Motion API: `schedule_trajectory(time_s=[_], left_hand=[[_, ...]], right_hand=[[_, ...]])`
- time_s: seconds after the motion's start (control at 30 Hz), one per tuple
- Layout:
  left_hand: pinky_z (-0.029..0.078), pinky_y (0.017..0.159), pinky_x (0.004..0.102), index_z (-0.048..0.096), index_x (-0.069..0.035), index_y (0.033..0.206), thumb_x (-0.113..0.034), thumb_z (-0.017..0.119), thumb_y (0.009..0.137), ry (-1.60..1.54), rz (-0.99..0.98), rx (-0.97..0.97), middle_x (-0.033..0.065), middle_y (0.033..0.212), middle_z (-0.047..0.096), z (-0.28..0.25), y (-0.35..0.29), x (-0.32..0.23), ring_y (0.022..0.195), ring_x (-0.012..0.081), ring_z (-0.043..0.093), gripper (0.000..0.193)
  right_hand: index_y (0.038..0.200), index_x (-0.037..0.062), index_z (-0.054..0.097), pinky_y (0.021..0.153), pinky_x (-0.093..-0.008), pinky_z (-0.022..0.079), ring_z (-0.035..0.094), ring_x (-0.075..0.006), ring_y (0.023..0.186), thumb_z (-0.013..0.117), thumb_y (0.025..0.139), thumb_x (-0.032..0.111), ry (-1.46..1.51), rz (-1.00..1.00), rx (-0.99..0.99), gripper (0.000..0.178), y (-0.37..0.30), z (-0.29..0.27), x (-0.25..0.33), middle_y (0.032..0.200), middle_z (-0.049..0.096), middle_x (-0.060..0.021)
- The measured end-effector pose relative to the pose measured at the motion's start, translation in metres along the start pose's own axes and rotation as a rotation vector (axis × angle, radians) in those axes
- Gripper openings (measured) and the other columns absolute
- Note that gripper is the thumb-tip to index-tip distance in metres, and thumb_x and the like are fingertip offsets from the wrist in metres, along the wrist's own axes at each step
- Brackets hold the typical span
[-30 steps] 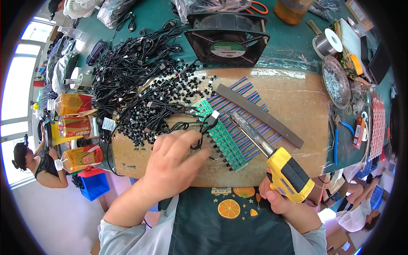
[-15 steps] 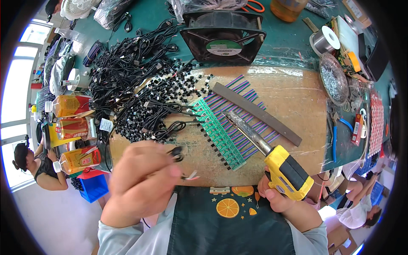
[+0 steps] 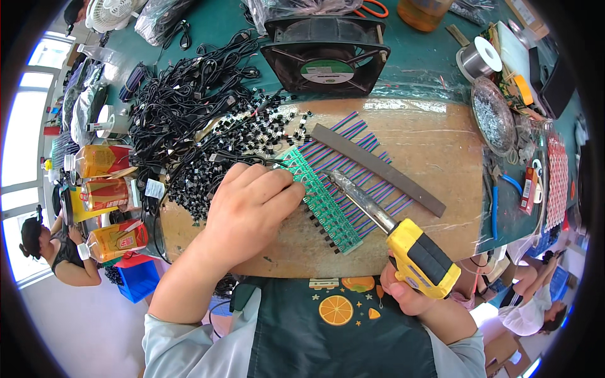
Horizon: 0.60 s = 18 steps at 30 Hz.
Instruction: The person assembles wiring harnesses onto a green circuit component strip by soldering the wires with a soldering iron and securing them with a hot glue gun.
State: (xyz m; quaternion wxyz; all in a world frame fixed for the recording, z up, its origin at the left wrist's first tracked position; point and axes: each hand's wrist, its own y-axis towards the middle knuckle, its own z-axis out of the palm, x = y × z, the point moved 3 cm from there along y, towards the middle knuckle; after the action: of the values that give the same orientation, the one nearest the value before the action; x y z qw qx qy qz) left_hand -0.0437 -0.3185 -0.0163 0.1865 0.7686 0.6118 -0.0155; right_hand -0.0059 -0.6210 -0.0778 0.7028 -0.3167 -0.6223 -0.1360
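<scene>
My right hand [image 3: 408,291] grips the yellow-and-black handle of a soldering gun [image 3: 423,258]; its metal tip points left, over the green circuit board strip [image 3: 328,211]. At the left edge of that strip, my left hand [image 3: 255,205] is closed in a pinch on a black cable, whose wire ends are mostly hidden by the fingers. Thin striped ribbon wires [image 3: 372,170] fan out from the strip's right side. A flat brown bar [image 3: 381,170] lies slantwise across them.
Heaped black cables [image 3: 189,107] lie left of the board. A black fan [image 3: 324,60] stands at the back. To the right are a solder spool [image 3: 482,60], a round dish [image 3: 493,116] and blue-handled pliers [image 3: 495,211]. Drink bottles [image 3: 116,242] line the left. Other people sit at both sides.
My left hand has moved right and forward, bringing the cable from the front of the work surface to the strip's left edge. The soldering gun has shifted slightly left.
</scene>
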Motion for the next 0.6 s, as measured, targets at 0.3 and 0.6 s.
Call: schedule_trajectory(time_s=[0.3,0.6], left_hand=[[0.047,0.077,0.0367,0.069,-0.008,0.096,-0.008,0.064,0.073,-0.087,-0.004,0.032,0.0038,0.096,0.064,0.003,0.004,0.011,0.085,0.0230,0.061,0.024],[0.050,0.080,0.0407,0.068,-0.008,0.092,-0.007,0.064,0.073,-0.169,-0.042,0.118,0.0062,0.091,0.062,0.001,0.012,0.016,0.088,0.0277,0.062,0.019]], right_hand=[[0.079,0.0133,0.062,0.059,-0.0361,0.049,0.062,-0.0266,0.066,0.076,0.082,0.025,-0.131,0.110,0.040,0.018,-0.001,-0.003,0.002,0.075,0.062,-0.0041],[0.078,0.0115,0.062,0.059,-0.0375,0.050,0.062,-0.0279,0.067,0.076,0.079,0.018,-0.122,0.036,0.003,0.015,-0.004,-0.003,0.005,0.078,0.062,-0.0071]])
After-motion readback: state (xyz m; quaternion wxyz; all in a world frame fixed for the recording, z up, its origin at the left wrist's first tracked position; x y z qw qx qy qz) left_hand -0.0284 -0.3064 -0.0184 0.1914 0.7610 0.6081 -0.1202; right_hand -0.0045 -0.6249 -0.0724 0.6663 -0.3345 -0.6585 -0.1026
